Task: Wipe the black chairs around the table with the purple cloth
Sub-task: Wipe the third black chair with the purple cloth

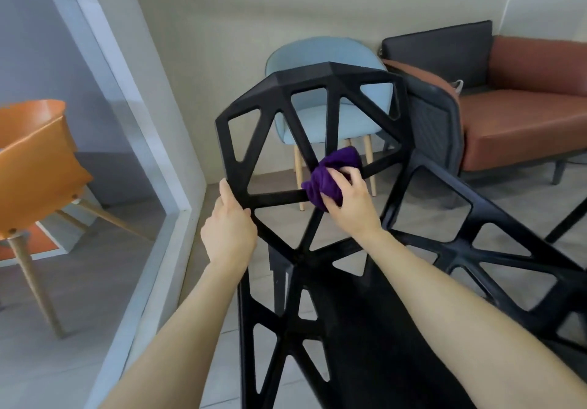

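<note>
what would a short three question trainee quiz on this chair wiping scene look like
1. Multiple choice: what does the right hand press against the black chair?
A) a purple cloth
B) a yellow sponge
C) a spray bottle

2. True or false: the left hand grips the left edge of the black chair's backrest.

3. Short answer: what colour is the padded chair seen through the openings in the backrest?

Key: 1 A; 2 true; 3 light blue
</note>
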The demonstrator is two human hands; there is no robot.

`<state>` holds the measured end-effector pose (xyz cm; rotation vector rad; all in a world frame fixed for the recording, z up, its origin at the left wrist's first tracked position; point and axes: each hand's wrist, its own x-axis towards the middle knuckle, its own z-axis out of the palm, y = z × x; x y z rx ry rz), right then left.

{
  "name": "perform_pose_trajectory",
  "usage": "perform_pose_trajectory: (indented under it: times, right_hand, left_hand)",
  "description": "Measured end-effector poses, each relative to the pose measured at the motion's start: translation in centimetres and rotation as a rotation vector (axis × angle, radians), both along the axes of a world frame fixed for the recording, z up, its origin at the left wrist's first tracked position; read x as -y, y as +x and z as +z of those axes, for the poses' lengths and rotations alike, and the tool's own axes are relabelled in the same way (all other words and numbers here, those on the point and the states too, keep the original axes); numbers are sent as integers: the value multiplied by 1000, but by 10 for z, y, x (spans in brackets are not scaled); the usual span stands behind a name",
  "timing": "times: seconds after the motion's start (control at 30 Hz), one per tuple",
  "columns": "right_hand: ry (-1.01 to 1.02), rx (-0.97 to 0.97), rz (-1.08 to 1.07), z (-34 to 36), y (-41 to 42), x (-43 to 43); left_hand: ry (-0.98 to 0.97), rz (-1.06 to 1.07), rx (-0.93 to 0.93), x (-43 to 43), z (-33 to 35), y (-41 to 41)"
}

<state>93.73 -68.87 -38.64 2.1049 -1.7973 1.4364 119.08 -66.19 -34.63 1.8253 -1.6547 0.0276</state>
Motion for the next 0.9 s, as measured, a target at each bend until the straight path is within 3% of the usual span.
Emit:
perform_pose_trajectory:
  times: [0.07, 0.17, 0.23, 0.43, 0.53, 0.7, 0.8, 0.9]
  right_hand:
    - [0, 27, -17, 24, -5, 3]
    - [-187, 132, -133, 72, -4, 15]
    - [-229, 87, -168, 77, -2, 20]
    - [-1, 36, -79, -45, 19, -19]
    - [183, 112, -34, -67, 11, -33]
    - [-115, 418, -227, -3, 6, -15]
    - [-104, 316, -290, 11, 16, 5]
    - [-10, 190, -204, -44, 39, -11]
  left_hand:
    - [3, 7, 41, -3, -3, -3]
    - [-17, 22, 55, -3, -7, -1]
    - [-27, 23, 49, -5, -9, 0]
    - [-36, -1, 49, -11, -8, -2]
    - [-32, -16, 95, -14, -5, -5]
    - [-50, -99, 175, -14, -8, -2]
    - [-3, -113, 218, -14, -9, 1]
    - [5, -116, 203, -12, -11, 2]
